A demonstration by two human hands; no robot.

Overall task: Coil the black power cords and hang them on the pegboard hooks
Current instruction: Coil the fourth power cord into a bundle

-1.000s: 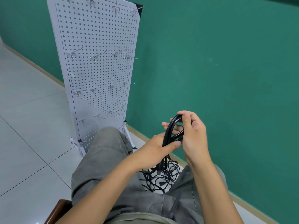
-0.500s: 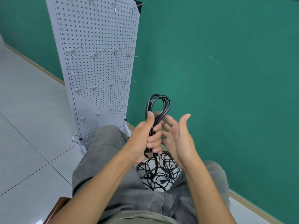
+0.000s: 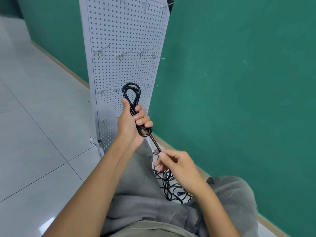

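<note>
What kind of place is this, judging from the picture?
Probably a plain indoor room set up for a practice task, not a real workshop: a green wall, a pale tiled floor, and a free-standing white pegboard with hooks, all bare.

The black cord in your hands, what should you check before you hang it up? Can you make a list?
1. Coil held firm: ok, the left hand grips its middle.
2. Loose tail wrapped up: not ok, it runs straight down to the right hand, which pinches it.
3. Loop open at the top for a hook: ok.
4. Free hook on the pegboard: ok, none carries a cord.
5. Tail free of the cord pile on the floor: cannot tell, the right hand hides it.
</note>
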